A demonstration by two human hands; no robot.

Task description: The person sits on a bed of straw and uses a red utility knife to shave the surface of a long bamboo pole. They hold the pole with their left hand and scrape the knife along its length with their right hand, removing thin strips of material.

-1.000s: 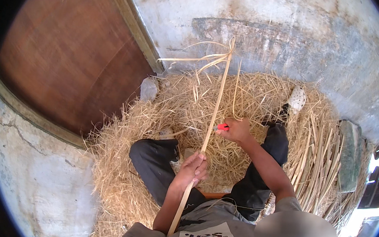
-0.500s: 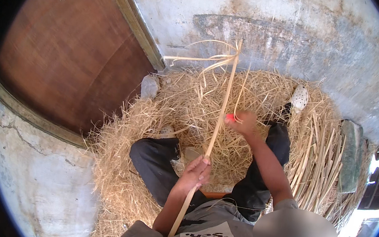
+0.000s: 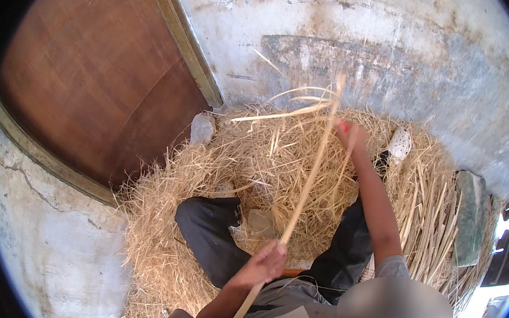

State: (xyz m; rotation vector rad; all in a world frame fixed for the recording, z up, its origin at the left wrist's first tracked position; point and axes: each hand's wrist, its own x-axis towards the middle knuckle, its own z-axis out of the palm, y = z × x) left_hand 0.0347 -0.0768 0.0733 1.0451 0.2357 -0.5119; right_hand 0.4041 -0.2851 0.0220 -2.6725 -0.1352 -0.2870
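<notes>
My left hand (image 3: pixel 265 263) is closed round the lower part of a long, pale, split cane stick (image 3: pixel 305 196), which slants up and away from my lap. Thin peeled strips (image 3: pixel 300 107) curl off to the left near its far end. Beside that end, my right hand (image 3: pixel 355 137) is closed on a small red object (image 3: pixel 345 126), perhaps a tool's handle; the rest of it is hidden or blurred. A thin strip hangs below the right hand.
A thick heap of straw-like shavings (image 3: pixel 267 154) surrounds my legs. More cane sticks (image 3: pixel 426 220) lie in a pile at right, next to a greenish stone slab (image 3: pixel 468 218). A wall (image 3: pixel 393 62) stands ahead, a brown door (image 3: pixel 94 68) at left, a pale stone (image 3: pixel 202 128) near its corner.
My right hand has moved up and away along the stick, to near its far end. The stick's far end has swung right and lower, and a loose sliver appears against the wall.
</notes>
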